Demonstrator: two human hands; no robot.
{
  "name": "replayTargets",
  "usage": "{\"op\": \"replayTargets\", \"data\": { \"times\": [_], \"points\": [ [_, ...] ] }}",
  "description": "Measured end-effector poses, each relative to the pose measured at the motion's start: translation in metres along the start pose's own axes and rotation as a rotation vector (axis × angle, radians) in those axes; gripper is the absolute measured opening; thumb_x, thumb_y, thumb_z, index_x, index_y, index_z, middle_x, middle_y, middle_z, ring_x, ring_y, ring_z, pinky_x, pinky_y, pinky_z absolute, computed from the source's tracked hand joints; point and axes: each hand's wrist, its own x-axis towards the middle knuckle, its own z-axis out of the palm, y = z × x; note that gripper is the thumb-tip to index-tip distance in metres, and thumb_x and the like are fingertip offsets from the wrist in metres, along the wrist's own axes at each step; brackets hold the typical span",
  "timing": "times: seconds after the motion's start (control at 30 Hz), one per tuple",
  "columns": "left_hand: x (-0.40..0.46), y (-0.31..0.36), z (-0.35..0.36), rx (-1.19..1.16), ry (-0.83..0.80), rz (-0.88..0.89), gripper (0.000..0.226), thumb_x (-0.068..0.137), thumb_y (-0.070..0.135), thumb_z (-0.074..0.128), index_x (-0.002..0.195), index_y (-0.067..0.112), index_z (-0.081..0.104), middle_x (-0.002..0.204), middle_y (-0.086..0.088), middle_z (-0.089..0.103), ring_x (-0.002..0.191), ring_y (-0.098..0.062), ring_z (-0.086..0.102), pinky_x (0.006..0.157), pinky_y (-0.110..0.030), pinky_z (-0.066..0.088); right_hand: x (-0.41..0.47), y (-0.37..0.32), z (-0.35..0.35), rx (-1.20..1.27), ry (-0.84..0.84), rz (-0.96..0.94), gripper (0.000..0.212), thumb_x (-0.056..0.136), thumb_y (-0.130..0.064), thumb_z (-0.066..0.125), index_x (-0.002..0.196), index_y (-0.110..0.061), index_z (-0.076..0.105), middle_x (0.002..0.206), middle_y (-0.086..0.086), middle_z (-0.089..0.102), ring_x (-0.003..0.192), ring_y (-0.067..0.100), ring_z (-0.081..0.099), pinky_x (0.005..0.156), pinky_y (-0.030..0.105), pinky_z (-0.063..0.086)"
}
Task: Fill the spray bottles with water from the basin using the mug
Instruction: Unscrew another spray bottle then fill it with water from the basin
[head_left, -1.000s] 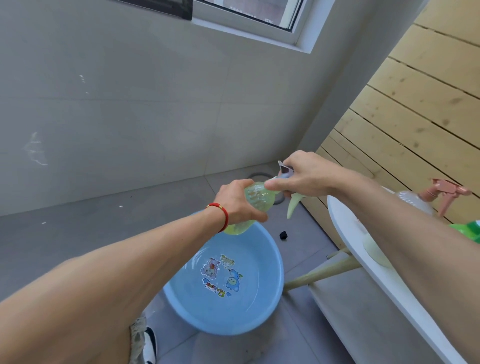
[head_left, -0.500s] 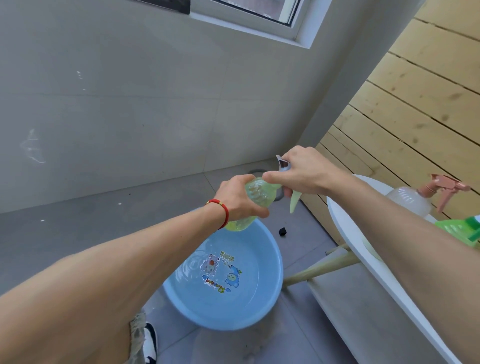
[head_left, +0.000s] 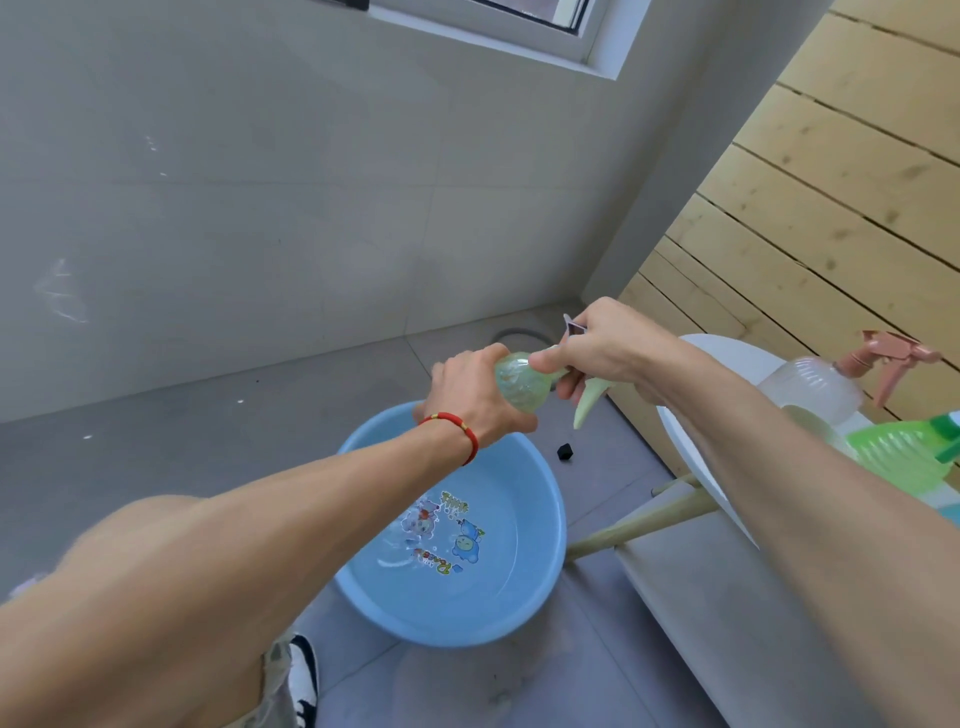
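Gripping the green bottle (head_left: 519, 387) body, the left hand (head_left: 475, 397) holds it above the basin (head_left: 540, 525). The right hand (head_left: 605, 345) clasps its sprayer head (head_left: 587, 402). Two bottles (head_left: 815, 387) stand at the table (head_left: 727, 348) edge.

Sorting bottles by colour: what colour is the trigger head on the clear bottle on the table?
Pink, seen in the head view.

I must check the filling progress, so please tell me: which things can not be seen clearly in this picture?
Head view only:
- Pale green spray bottle: left hand covers its body, so water level unknown.
- Its spray head: right hand wraps it; whether screwed on is hidden.
- Bright green bottle: cut by right edge.
- Mug: none visible.
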Motion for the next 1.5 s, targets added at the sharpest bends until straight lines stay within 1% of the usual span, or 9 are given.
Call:
{"op": "replayTargets", "data": {
  "times": [0.23,0.33,0.47,0.73,0.93,1.1,1.2,1.33,1.5],
  "points": [
    [-0.002,0.002,0.01,0.164,0.044,-0.018,0.066,0.064,0.045,0.086,0.12,0.038,0.051,0.113,0.005,0.051,0.117,-0.029,0.041,0.087,-0.061,0.048,0.0,0.008,0.003,0.262,-0.038,0.141,0.035,0.089,-0.025,0.079,0.101,0.007,0.071,0.084,0.024,0.077,0.06,0.027,0.069,0.074,0.038,0.065],
    [0.009,0.001,0.004,0.046,-0.023,-0.013,0.061,0.06,0.042,0.087,0.113,0.035,0.057,0.104,0.006,0.058,0.109,-0.027,0.051,0.089,-0.047,0.051,-0.006,0.012,-0.002,0.279,-0.021,0.071,0.045,0.089,-0.048,0.074,0.095,-0.004,0.073,0.086,0.016,0.079,0.067,0.023,0.075,0.068,0.031,0.06],
    [0.017,-0.009,0.006,-0.24,-0.075,-0.172,0.059,0.058,0.038,0.089,0.113,0.033,0.069,0.105,0.003,0.071,0.1,-0.022,0.065,0.08,-0.03,0.053,-0.01,0.027,-0.017,0.626,-0.123,0.124,0.084,0.093,-0.08,0.035,0.108,-0.005,0.071,0.097,0.019,0.078,0.092,0.035,0.077,0.088,0.044,0.059],
    [0.008,0.007,0.011,-0.319,-0.07,-0.138,0.056,0.047,0.047,0.084,0.099,0.035,0.07,0.096,0.007,0.074,0.095,-0.019,0.07,0.087,-0.039,0.06,-0.038,0.1,0.043,0.394,0.052,0.037,0.025,0.098,-0.028,0.054,0.115,-0.014,0.067,0.095,0.004,0.077,0.076,0.016,0.075,0.082,0.042,0.061],
    [-0.021,0.066,0.022,-0.393,-0.233,0.089,0.056,0.049,0.045,0.089,0.1,0.041,0.067,0.094,0.006,0.076,0.091,-0.02,0.074,0.084,-0.048,0.062,-0.094,0.135,0.037,0.171,0.153,-0.055,0.029,0.097,-0.028,0.059,0.125,-0.023,0.066,0.097,-0.01,0.069,0.085,0.009,0.065,0.076,0.024,0.048],
    [-0.058,0.155,0.047,-0.523,-0.538,0.261,0.053,0.069,0.018,0.094,0.115,0.022,0.068,0.099,-0.002,0.079,0.096,-0.025,0.076,0.085,-0.041,0.062,-0.172,0.191,-0.01,0.153,0.227,0.024,0.022,0.098,-0.026,0.058,0.117,-0.021,0.068,0.105,-0.008,0.071,0.08,0.011,0.071,0.07,0.02,0.051],
    [-0.084,0.21,0.08,-0.533,-0.692,0.351,0.076,0.063,0.026,0.099,0.13,0.019,0.064,0.105,-0.002,0.079,0.1,-0.021,0.076,0.095,-0.042,0.059,-0.226,0.232,-0.034,0.213,0.319,0.133,0.019,0.099,-0.027,0.057,0.113,-0.023,0.067,0.104,-0.011,0.07,0.066,0.011,0.074,0.053,0.015,0.045],
    [-0.134,0.273,0.137,-0.558,-0.823,0.419,0.089,0.054,0.033,0.1,0.133,0.016,0.062,0.1,0.002,0.08,0.097,-0.016,0.076,0.097,-0.039,0.057,-0.294,0.285,-0.051,0.323,0.512,0.297,0.018,0.098,-0.025,0.057,0.111,-0.024,0.068,0.098,-0.01,0.071,0.066,0.01,0.074,0.06,0.023,0.048],
    [-0.191,0.323,0.214,-0.525,-0.929,0.518,0.058,0.061,0.032,0.098,0.112,0.023,0.072,0.098,0.001,0.079,0.097,-0.02,0.075,0.094,-0.043,0.059,-0.351,0.367,-0.049,0.379,0.959,0.557,0.018,0.095,-0.015,0.059,0.091,-0.028,0.071,0.085,-0.01,0.074,0.075,0.011,0.071,0.067,0.026,0.049]
  ]
}}
